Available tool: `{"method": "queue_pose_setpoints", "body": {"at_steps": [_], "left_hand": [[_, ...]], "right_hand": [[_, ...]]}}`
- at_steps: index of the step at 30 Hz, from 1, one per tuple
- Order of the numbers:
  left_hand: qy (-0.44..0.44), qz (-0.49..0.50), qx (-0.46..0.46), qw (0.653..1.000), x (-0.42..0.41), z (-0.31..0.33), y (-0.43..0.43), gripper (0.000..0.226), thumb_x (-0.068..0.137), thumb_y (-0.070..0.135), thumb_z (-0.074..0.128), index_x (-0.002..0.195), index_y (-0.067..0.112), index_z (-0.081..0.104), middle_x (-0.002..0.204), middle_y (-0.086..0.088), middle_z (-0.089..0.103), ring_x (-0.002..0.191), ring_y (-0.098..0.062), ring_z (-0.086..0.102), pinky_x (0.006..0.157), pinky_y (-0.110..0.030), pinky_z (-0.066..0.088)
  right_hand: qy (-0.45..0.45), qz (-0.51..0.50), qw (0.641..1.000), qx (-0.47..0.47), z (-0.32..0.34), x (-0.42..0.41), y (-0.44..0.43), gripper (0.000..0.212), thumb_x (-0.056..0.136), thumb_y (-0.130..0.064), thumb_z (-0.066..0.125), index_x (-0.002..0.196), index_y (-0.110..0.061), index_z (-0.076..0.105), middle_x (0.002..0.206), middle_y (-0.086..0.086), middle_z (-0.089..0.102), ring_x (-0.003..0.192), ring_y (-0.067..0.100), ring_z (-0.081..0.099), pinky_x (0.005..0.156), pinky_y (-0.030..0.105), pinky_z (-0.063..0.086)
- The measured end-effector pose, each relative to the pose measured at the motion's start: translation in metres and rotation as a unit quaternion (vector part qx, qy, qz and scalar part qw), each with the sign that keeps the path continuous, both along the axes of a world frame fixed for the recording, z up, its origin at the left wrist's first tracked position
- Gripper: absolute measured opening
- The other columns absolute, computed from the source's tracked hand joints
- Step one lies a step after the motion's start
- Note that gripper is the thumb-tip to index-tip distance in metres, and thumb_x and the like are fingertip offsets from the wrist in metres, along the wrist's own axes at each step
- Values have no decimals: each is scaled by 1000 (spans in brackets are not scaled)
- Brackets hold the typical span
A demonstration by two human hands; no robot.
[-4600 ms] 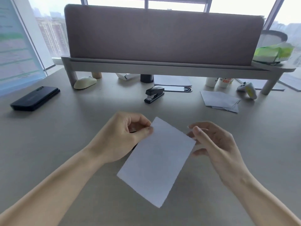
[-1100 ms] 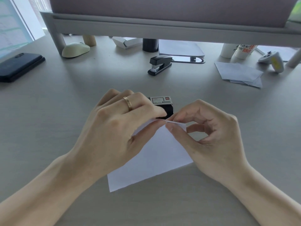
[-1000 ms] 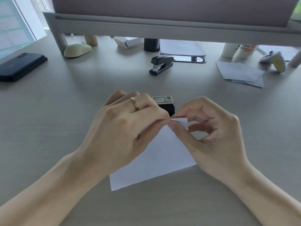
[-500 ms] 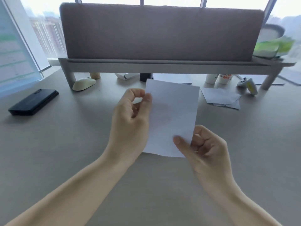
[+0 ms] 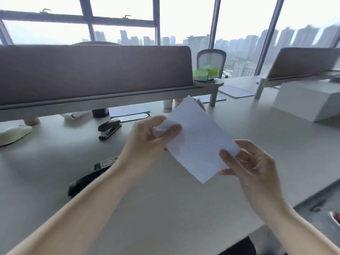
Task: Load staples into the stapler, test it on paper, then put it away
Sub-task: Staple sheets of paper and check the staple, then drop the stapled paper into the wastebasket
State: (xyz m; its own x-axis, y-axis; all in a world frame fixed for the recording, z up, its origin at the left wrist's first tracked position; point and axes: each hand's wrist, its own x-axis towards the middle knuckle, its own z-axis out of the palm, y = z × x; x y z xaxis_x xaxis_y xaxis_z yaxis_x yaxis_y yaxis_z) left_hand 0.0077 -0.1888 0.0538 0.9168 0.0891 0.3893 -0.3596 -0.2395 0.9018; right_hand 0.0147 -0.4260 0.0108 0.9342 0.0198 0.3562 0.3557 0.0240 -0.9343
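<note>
Two staplers lie on the desk (image 5: 184, 208): one black stapler (image 5: 86, 178) under the left forearm, a second stapler (image 5: 109, 129) farther back. One paper sheet (image 5: 197, 144) is held above the desk, left hand (image 5: 147, 142) and right hand (image 5: 253, 168) fingers pinching opposite corners.

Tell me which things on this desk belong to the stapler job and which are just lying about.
Part of the job: paper, held by left hand and right hand; black stapler under the left forearm.

Lying about: second stapler, mouse, green packet, white box.
</note>
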Motion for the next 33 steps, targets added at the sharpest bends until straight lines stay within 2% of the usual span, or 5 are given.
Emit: {"method": "queue_pose_setpoints", "body": {"at_steps": [2,11,21,28,33], "left_hand": [[30,-19,-89,995,12,-7,-44,27,93,30,76,111,10,75,102,-10,81,91,-33,77,80,-59,59],[117,-207,-136,962,34,-26,-233,22,108,21,54,105,18,76,102,-4,80,87,-19,76,75,-32,61],[84,-301,123,942,35,-63,-366,27,100,30,65,126,36,58,110,17,72,94,-6,72,82,-29,60],[-79,-433,424,792,74,-73,-411,22,99,32,64,121,34,67,103,21,72,94,12,64,85,-12,52],[-216,-426,537,695,111,-88,-433,21,96,45,65,116,36,66,105,19,72,95,-4,68,82,-33,59]], "right_hand": [[27,-35,999,24,-1,-9,-35,35,75,-37,78,100,-13,72,84,7,84,68,17,77,62,25,65],[21,-261,965,-12,-8,-51,-190,14,100,-15,71,88,-7,69,62,2,75,60,13,74,56,22,60],[43,-445,880,-161,-46,-120,-353,17,101,-16,72,84,-22,70,71,-6,79,55,6,72,51,18,57],[139,-491,820,-260,-110,-153,-405,14,101,-20,71,87,-21,73,64,-9,75,61,-4,70,55,6,45],[234,-485,783,-310,-174,-142,-420,12,100,-27,71,88,-24,72,69,-8,76,70,20,74,68,36,57]]}}
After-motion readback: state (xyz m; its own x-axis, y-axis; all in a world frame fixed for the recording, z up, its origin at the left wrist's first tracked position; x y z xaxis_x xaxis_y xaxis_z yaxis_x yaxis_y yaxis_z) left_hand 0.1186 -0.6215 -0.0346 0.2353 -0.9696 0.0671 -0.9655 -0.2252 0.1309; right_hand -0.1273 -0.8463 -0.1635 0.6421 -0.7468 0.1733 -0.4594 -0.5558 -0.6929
